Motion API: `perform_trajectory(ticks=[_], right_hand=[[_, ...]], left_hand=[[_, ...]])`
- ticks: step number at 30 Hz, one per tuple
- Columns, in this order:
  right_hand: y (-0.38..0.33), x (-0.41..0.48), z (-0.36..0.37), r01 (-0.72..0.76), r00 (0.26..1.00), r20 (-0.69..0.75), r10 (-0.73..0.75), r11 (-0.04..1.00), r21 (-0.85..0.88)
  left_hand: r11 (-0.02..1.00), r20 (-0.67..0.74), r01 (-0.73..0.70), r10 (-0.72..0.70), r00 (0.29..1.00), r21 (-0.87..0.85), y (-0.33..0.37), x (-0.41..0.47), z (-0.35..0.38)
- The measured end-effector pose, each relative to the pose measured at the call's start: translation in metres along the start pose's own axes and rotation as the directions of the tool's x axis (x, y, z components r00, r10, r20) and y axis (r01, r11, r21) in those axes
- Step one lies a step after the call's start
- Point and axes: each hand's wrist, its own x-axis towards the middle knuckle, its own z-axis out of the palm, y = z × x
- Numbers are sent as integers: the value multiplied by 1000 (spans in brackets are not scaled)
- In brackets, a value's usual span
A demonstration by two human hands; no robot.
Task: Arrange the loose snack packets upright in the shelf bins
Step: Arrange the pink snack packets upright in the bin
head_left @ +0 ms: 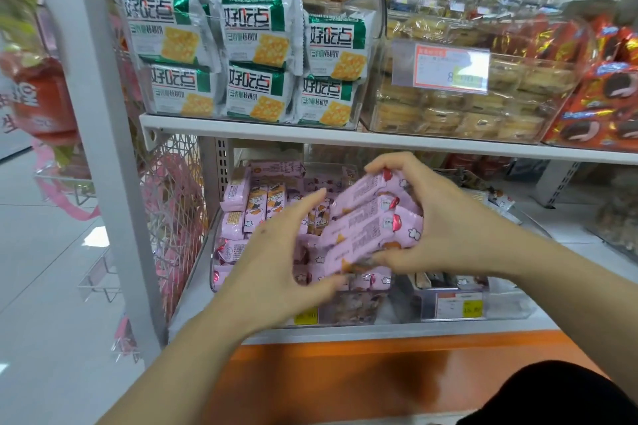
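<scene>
Gathering: my right hand (445,217) gripped three pink foil snack packets (369,217), left hand (279,252) open alongside (steadying, probably); next they needed standing upright by the clear plastic bin (213,272)'s front edge.

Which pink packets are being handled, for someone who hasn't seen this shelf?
Below the green cracker packets, the lower shelf holds a clear bin of pink packets. The bundle of three sits above it in the right hand; unlike the loose ones below, it is stacked with printed backs up.
</scene>
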Motion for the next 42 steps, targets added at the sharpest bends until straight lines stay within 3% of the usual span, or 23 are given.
perform_trajectory(ticks=[3,5,12,21,27,34,37,39,42], right_hand=[[-3,2,-8,-32,990,129,51,989,-146],[4,9,-1,-31,995,87,51,975,-220],[42,37,43,-59,970,198,141,926,-372],[68,98,60,-37,843,500,198,949,-313],[87,106,91,-112,750,609,259,957,-268],[102,101,96,-359,652,659,375,918,-168],[100,98,95,-615,567,711,417,788,28],[101,95,97,-690,534,739,412,716,100],[100,91,104,-530,580,682,446,842,-100]], left_hand=[[978,-162,-25,59,985,205,-26,5,-8],[951,-240,9,69,968,308,-43,6,-11],[907,-261,98,14,965,409,-60,11,-20],[898,-236,154,-58,970,412,-75,13,-18],[911,-256,168,-72,964,377,-80,15,-17],[916,-252,168,-76,965,365,-82,13,-16],[918,-251,169,-80,965,359,-82,13,-16],[919,-251,171,-83,964,354,-82,13,-15],[919,-253,168,-79,964,355,-82,13,-15]])
